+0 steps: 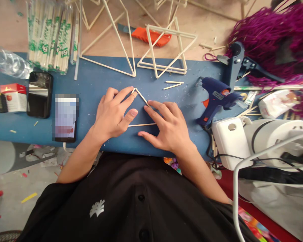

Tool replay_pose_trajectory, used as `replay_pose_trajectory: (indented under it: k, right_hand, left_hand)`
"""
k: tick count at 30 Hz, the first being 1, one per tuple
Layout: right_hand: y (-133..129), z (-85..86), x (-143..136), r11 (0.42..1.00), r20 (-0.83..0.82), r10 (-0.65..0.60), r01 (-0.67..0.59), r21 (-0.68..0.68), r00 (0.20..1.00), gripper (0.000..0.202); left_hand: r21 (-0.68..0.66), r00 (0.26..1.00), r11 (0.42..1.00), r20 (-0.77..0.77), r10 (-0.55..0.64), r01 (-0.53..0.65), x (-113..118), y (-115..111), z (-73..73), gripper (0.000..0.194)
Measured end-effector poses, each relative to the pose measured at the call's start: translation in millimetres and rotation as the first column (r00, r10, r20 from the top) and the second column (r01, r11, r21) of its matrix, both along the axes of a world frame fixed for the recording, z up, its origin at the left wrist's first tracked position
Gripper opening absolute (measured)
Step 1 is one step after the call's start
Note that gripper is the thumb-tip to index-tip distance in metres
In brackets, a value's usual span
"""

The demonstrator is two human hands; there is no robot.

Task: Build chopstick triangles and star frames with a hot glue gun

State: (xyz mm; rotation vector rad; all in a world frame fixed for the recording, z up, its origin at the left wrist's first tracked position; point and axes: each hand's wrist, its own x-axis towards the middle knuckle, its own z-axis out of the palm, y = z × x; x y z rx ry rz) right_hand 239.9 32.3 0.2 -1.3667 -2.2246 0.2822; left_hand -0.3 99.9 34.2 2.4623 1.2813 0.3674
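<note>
Thin wooden sticks lie in a triangle on the blue tabletop between my hands. My left hand is open, its fingers stretched out, with its forefinger and middle fingertips at the triangle's far corner. The slanting right-hand stick runs from that corner to under the fingertips of my right hand. That hand is open too, thumb spread out toward the near side. A level stick forms the near side, its ends hidden by my hands. The left side is mostly covered by my left hand.
Stick frames stand beyond my hands, with an orange-handled cutter behind. A blue glue gun, a cutting tool and a white power block are at right. Phones and wrapped chopsticks lie left.
</note>
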Motion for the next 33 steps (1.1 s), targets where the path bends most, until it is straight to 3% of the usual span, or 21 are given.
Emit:
replay_pose_trajectory:
  k: [4,7,12,14,18,22,33]
  right_hand:
    - [2.1,2.3,0.3,1.0,-0.015,-0.001,0.001,-0.011,1.0,0.077]
    - [1.6,5.1,3.7,1.0,-0.131,-0.004,0.001,-0.02,0.991,0.073]
    - [-12.4,10.3,18.4,0.969,-0.377,-0.241,0.245,-0.04,0.894,0.044]
    - [-18.7,13.3,24.2,0.958,-0.348,-0.277,0.284,-0.03,0.896,0.039]
    - [-22.9,13.9,28.6,0.979,-0.262,-0.172,0.195,0.066,0.95,0.033]
    - [-20.6,4.9,25.8,0.985,-0.192,-0.141,0.157,0.074,0.971,0.044]
    - [-21.2,-2.2,25.5,0.989,-0.136,-0.144,0.149,0.021,0.98,0.051]
  left_hand:
    - [0.002,1.0,1.0,-0.001,0.002,-0.002,-0.8,0.1,-0.9,0.091]
    - [-0.004,0.997,1.0,0.078,0.024,-0.023,-4.6,-0.2,1.1,0.084]
    - [-0.068,0.95,0.983,0.254,0.181,-0.169,-18.8,-14.1,11.0,0.062]
    - [-0.073,0.946,0.975,0.237,0.222,-0.21,-26.8,-25.4,14.7,0.054]
    - [0.005,0.96,0.977,0.185,0.209,-0.214,-39.6,-49.3,16.4,0.046]
    - [0.064,0.955,0.966,0.177,0.237,-0.251,-42.1,-64.6,10.1,0.041]
    - [0.006,0.92,0.937,0.196,0.341,-0.349,-40.5,-69.1,-3.6,0.029]
